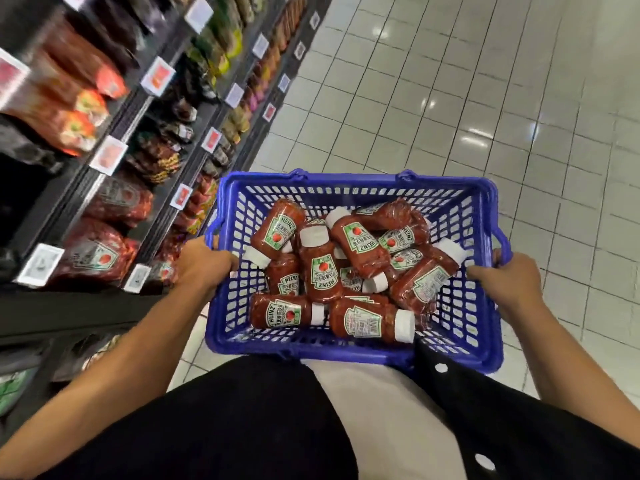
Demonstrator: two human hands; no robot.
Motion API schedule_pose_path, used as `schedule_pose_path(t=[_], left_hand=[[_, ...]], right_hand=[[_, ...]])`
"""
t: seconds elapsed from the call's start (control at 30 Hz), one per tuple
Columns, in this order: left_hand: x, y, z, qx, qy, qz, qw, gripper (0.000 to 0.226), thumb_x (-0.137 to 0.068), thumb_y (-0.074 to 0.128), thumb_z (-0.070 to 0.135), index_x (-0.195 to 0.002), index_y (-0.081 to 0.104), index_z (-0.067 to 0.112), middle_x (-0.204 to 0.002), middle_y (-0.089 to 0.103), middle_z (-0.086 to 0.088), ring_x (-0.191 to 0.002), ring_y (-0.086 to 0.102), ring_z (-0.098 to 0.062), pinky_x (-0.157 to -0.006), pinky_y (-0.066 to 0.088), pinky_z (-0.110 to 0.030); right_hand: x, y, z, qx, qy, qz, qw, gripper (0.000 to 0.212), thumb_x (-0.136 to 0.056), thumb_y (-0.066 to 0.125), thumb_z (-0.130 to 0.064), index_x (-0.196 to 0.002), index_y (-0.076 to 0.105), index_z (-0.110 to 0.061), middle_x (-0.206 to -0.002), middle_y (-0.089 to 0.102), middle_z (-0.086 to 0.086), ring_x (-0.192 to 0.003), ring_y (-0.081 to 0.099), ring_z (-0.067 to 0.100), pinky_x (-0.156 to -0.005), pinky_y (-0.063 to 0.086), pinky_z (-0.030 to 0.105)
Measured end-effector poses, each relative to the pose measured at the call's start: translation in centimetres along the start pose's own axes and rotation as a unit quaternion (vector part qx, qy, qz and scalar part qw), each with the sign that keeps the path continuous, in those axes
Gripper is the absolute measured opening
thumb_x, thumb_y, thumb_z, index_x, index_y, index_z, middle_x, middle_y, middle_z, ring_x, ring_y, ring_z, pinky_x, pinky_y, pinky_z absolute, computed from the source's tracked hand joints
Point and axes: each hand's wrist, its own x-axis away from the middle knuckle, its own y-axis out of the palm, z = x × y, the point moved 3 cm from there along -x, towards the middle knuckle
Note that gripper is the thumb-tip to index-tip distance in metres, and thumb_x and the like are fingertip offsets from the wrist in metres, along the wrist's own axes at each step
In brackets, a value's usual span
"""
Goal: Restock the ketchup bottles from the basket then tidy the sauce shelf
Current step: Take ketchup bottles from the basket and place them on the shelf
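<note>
- Basket [460, 351], blue plastic with slotted walls, held out over a pale tiled floor [450, 98]; its near edge is hidden behind the person's dark clothing.
- Ketchup bottles [322, 271], red with white caps, lie piled inside the basket; those underneath are largely covered, so a count is not possible.
- Left hand [202, 268] grips the basket's left rim, fingers curled over it.
- Right hand [505, 282] grips the basket's right rim, fingers closed around it and partly hidden.
- Sauce shelf [114, 188] stands left of the basket, blurred; red packs and white price tags [157, 76] show, wording unreadable, its left part cut off.
</note>
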Motion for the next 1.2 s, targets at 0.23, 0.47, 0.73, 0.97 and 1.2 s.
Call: schedule_pose_path(t=[0.23, 0.47, 0.73, 0.97, 1.2], left_hand=[[-3.9, 5.9, 7.4, 0.005, -0.047, 0.055, 0.997, 0.019, -0.052, 0.073, 0.0, -0.065, 0.068, 0.013, -0.054, 0.067, 0.003, -0.046, 0.064, -0.017, -0.042, 0.048, -0.025], [-6.7, 11.0, 12.5, 0.039, -0.157, 0.129, 0.978, 0.022, -0.046, 0.076, 0.015, -0.066, 0.068, 0.014, -0.049, 0.065, 0.005, -0.042, 0.062, -0.013, -0.044, 0.044, -0.021], [-12.0, 15.4, 14.6, 0.137, -0.244, 0.176, 0.944, 0.028, -0.04, 0.073, 0.02, -0.068, 0.07, 0.021, -0.06, 0.069, 0.003, -0.055, 0.067, -0.019, -0.05, 0.055, -0.029], [-17.5, 17.3, 16.4, 0.172, -0.267, 0.208, 0.925, 0.021, -0.05, 0.073, 0.021, -0.07, 0.069, 0.015, -0.068, 0.069, -0.008, -0.056, 0.063, -0.022, -0.057, 0.057, -0.035], [-21.6, 20.7, 16.7, 0.178, -0.362, 0.229, 0.886, 0.038, -0.048, 0.076, 0.025, -0.082, 0.072, 0.009, -0.079, 0.072, -0.011, -0.077, 0.072, -0.03, -0.072, 0.06, -0.046]], right_hand=[[-16.1, 0.3, -8.2, 0.032, -0.026, -0.074, 0.996, 0.026, -0.072, 0.086, -0.022, -0.082, 0.062, -0.022, -0.069, 0.072, 0.002, -0.057, 0.072, 0.022, -0.06, 0.059, 0.035], [-30.9, 2.3, -19.6, 0.129, -0.089, -0.15, 0.976, 0.023, -0.068, 0.085, -0.02, -0.072, 0.063, -0.023, -0.062, 0.069, -0.001, -0.056, 0.069, 0.022, -0.057, 0.054, 0.032], [-40.8, 8.6, -33.9, 0.22, -0.159, -0.173, 0.947, 0.021, -0.064, 0.085, -0.019, -0.072, 0.066, -0.015, -0.072, 0.072, 0.01, -0.066, 0.07, 0.028, -0.067, 0.061, 0.046], [-46.4, 17.2, -42.5, 0.278, -0.204, -0.211, 0.915, 0.021, -0.063, 0.087, -0.021, -0.076, 0.07, -0.016, -0.077, 0.074, 0.008, -0.069, 0.072, 0.025, -0.072, 0.062, 0.046], [-51.8, 26.9, -47.9, 0.298, -0.249, -0.26, 0.884, 0.016, -0.058, 0.082, -0.018, -0.068, 0.07, -0.016, -0.062, 0.069, -0.003, -0.052, 0.062, 0.015, -0.055, 0.05, 0.027]])
